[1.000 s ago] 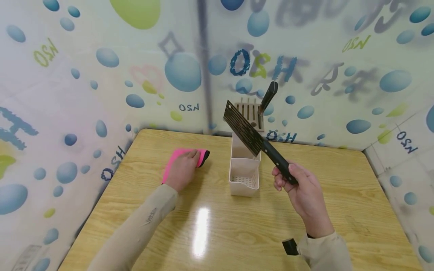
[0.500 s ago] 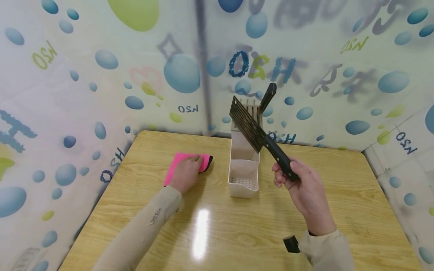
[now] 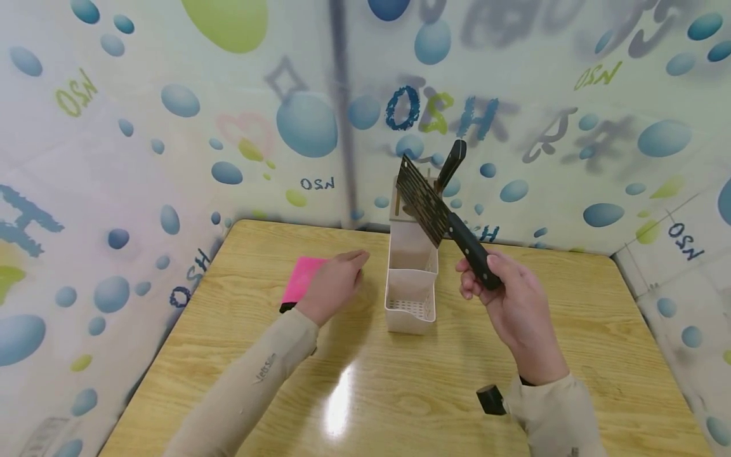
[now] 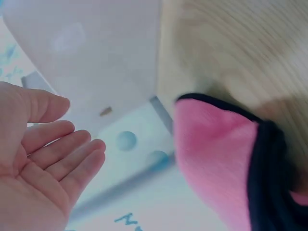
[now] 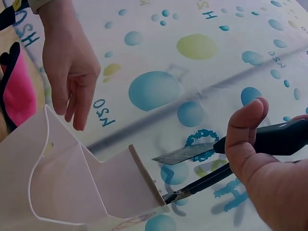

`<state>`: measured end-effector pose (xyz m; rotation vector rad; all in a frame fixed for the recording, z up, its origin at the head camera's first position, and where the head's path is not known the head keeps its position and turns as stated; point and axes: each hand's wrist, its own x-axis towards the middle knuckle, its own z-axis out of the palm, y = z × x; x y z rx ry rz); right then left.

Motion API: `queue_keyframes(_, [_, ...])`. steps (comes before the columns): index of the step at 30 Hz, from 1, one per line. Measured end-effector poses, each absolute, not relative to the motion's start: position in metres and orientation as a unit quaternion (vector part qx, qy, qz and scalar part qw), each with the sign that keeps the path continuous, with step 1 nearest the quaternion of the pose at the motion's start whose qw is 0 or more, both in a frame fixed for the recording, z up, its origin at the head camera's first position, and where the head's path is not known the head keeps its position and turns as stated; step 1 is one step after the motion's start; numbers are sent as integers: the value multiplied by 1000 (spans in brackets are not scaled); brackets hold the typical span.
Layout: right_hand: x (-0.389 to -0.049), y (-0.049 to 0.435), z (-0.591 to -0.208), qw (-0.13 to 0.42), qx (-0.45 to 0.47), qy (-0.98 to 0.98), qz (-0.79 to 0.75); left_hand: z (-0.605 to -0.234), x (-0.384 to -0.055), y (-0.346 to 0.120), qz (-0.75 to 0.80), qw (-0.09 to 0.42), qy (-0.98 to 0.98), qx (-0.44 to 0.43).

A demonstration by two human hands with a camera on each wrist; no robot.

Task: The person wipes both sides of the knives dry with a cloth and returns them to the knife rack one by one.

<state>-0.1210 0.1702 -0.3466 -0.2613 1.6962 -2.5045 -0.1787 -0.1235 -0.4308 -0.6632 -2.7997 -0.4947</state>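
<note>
My right hand (image 3: 518, 311) grips the black handle of a cleaver (image 3: 424, 202), its dark striped blade tilted up and left across the top of the knife holder. My left hand (image 3: 337, 284) is over the table with fingers extended and holds nothing, between the pink cloth and the holder. The folded pink cloth (image 3: 301, 278), edged in black, lies on the table partly hidden by that hand; in the left wrist view the cloth (image 4: 214, 144) is apart from the fingers. The off-white knife holder (image 3: 411, 325) has a slotted top and two front compartments.
A second black-handled knife (image 3: 452, 164) stands in the holder's right slot, close behind the cleaver. The wooden table (image 3: 400, 393) backs onto a wall (image 3: 308, 190) printed with blue and green drops. A small black block (image 3: 491, 400) sits at my right cuff.
My left hand has let go of the pink cloth and moved right towards the holder. The cleaver has shifted slightly right and up, still in my right hand.
</note>
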Motion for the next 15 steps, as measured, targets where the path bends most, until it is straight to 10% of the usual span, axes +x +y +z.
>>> queue_keyframes(15, [-126,160,-336,62,-62,562,-822,-427,-168,-98,-237,71,-936,-249])
